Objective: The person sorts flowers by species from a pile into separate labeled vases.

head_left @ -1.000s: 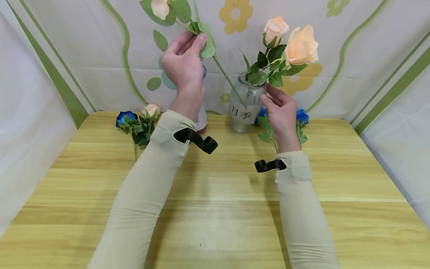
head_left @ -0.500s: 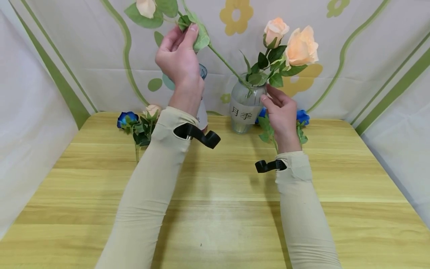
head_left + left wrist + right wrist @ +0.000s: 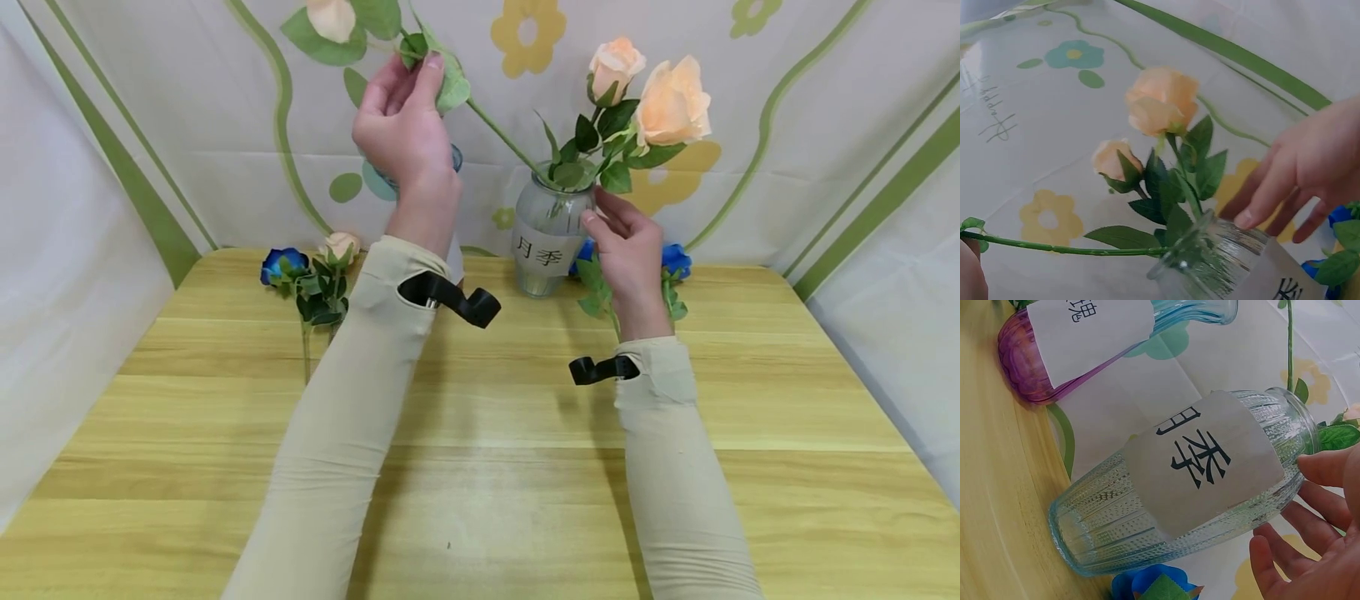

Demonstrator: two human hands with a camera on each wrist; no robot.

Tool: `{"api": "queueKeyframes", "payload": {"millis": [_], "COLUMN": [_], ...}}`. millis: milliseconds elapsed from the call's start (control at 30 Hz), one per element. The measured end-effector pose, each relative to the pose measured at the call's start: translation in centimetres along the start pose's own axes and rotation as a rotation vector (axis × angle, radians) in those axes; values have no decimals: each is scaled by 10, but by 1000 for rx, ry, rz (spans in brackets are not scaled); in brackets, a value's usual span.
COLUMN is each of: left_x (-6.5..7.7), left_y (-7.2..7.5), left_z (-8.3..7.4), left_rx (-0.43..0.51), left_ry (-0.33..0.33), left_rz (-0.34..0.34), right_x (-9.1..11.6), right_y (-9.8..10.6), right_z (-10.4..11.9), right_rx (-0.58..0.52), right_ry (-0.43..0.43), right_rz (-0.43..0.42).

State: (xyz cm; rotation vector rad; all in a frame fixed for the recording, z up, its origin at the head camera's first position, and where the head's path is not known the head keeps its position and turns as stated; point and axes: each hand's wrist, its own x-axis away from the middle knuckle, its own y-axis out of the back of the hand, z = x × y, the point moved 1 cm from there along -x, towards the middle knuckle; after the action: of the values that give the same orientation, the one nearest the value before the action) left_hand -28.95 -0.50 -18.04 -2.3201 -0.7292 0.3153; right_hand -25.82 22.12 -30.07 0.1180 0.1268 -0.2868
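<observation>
My left hand [image 3: 408, 125] pinches the leafy upper stem of a pale peach rose [image 3: 332, 18], whose bloom is partly cut off by the top edge. Its green stem [image 3: 502, 133] slants down to the mouth of a clear glass vase [image 3: 551, 221] with a white label. In the left wrist view that stem [image 3: 1085, 251] meets the rim. My right hand [image 3: 630, 250] holds the upper side of the vase, thumb near the neck and fingers behind. Two peach roses [image 3: 673, 102] stand in the vase, with dark green leaves.
A blue and purple vase [image 3: 1091, 353] with a white label stands to the left, mostly behind my left arm. Blue roses [image 3: 675, 261] lie behind my right hand. A blue rose [image 3: 283, 267] and a small peach rose [image 3: 340, 247] are at the table's left.
My left hand has risen slightly to the left with the rose. The lower end of the stem has gone from in front of the vase up to its mouth. My right hand stays put.
</observation>
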Motion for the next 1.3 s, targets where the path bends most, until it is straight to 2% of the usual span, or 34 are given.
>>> {"api": "queueKeyframes", "payload": {"millis": [133,400,733,1000,1300], "left_x": [4,13,22,22,19], "left_y": [-5,-12,-13,-16,-14], "left_z": [9,34,61,80,99], "left_rx": [-61,-178,-449,-552,-553], "left_ry": [-12,0,12,18,99], "left_rz": [12,92,247,284,253], "right_x": [0,0,0,0,-1], "right_y": [-1,0,-1,-3,-4], "right_z": [0,-1,0,0,0], "right_rx": [-8,-4,1,16,7], "right_ry": [0,0,-2,6,17], "right_rz": [7,9,12,8,11]}}
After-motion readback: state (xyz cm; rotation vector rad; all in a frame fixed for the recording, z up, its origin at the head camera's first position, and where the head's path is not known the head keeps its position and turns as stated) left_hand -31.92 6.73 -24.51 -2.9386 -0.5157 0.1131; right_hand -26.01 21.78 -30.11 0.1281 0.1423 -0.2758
